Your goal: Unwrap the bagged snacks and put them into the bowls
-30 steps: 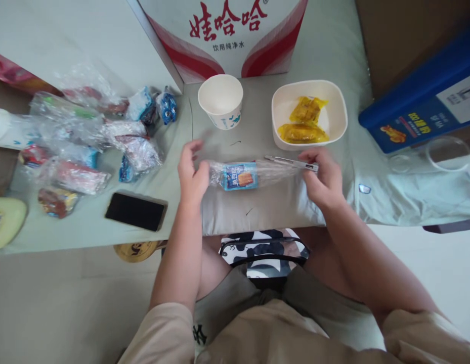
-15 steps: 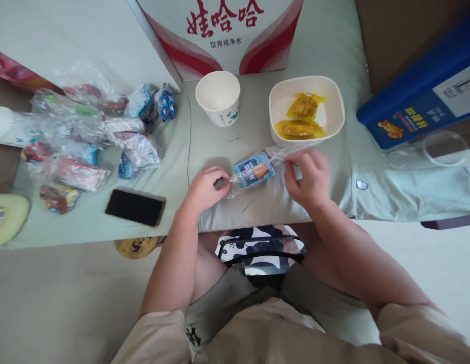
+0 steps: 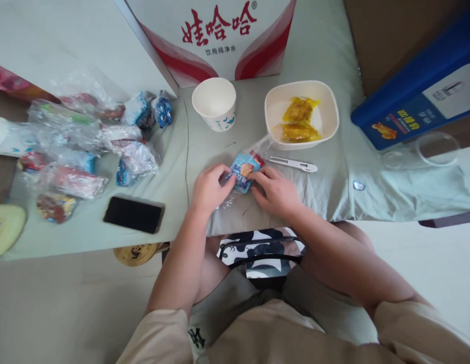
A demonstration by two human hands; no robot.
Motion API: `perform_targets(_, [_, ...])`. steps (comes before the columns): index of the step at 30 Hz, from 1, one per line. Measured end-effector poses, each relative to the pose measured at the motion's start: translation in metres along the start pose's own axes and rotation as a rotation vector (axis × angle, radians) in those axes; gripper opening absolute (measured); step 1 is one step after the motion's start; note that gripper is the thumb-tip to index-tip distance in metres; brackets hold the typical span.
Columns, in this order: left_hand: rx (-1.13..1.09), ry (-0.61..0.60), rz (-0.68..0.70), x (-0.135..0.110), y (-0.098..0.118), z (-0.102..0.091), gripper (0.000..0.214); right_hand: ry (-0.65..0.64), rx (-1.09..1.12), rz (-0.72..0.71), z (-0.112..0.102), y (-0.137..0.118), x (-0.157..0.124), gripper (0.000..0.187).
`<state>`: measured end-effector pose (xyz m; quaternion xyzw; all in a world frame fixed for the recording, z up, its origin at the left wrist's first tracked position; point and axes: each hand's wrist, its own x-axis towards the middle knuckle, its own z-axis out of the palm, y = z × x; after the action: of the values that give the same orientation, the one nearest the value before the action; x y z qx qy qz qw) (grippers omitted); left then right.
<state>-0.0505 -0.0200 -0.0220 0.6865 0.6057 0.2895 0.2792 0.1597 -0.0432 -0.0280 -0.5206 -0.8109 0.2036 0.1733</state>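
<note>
A small blue snack packet (image 3: 243, 170) in clear wrapping is pinched between both hands at the table's near edge. My left hand (image 3: 210, 188) grips its left side with closed fingers. My right hand (image 3: 274, 189) grips its right side, fingers curled. A white slim tool (image 3: 293, 164) lies on the cloth just right of the hands. Behind it stands a white square bowl (image 3: 331, 108) holding yellow wrapped snacks (image 3: 297, 121). A white paper cup (image 3: 214, 103) stands to the bowl's left.
A pile of wrapped snacks (image 3: 83, 141) in clear plastic covers the left of the table. A black phone (image 3: 133, 214) lies near the front edge. A red-and-white carton (image 3: 215, 35) stands at the back, a blue box (image 3: 417, 96) at the right. A black-and-white pouch (image 3: 261, 250) rests on my lap.
Both hands have come together on the blue packet, which was stretched out wide between them a second ago. The white tool left my right hand and now lies on the cloth.
</note>
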Motion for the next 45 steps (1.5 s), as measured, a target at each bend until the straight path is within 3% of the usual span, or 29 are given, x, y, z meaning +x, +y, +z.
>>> perform_targets(4, [-0.256,0.09,-0.106,0.011,-0.007,0.002,0.026,0.032,0.032,0.092,0.001,-0.004,0.005,0.031])
perform_targets(7, [-0.392,0.078,-0.185,0.013,-0.016,0.001,0.032,0.036,0.057,0.109,0.001,-0.006,0.006,0.032])
perform_targets(13, [-0.423,0.048,-0.163,0.01,-0.017,0.002,0.042,0.037,0.075,0.103,0.004,-0.006,0.004,0.03])
perform_targets(16, [-0.621,0.105,-0.203,0.01,-0.01,0.0,0.048,0.065,0.163,0.161,0.005,-0.005,0.003,0.034])
perform_targets(18, [-0.733,0.093,-0.191,0.01,-0.004,-0.002,0.052,0.093,0.322,0.215,0.007,-0.005,0.003,0.041])
perform_targets(20, [-0.729,0.041,-0.164,0.009,0.002,-0.003,0.056,0.085,0.621,0.277,0.01,-0.008,0.004,0.045])
perform_targets(23, [-0.637,-0.016,-0.127,0.005,0.011,-0.003,0.069,-0.067,1.227,0.422,0.015,-0.016,0.01,0.044])
perform_targets(25, [-0.607,-0.019,-0.108,0.002,0.014,-0.001,0.074,-0.189,1.52,0.511,0.017,-0.022,0.016,0.045])
perform_targets(28, [-0.61,0.011,-0.125,0.001,0.013,-0.004,0.076,-0.191,1.654,0.576,0.018,-0.023,0.026,0.042])
perform_targets(30, [-0.653,0.08,-0.171,0.003,0.008,-0.012,0.073,-0.119,1.649,0.582,0.015,-0.019,0.031,0.036])
perform_targets(35, [-1.008,0.465,-0.161,0.018,-0.02,-0.041,0.048,-0.036,1.58,0.465,-0.005,0.002,0.03,0.028])
perform_targets(37, [-1.091,0.509,-0.16,0.024,-0.036,-0.049,0.053,-0.042,1.581,0.464,-0.014,0.007,0.029,0.03])
perform_targets(41, [-1.046,0.548,-0.224,0.03,-0.066,-0.059,0.059,-0.107,1.594,0.501,-0.021,0.009,0.028,0.037])
perform_targets(45, [-1.002,0.72,-0.409,0.032,-0.076,-0.065,0.058,-0.036,1.494,0.39,-0.018,0.01,0.024,0.033])
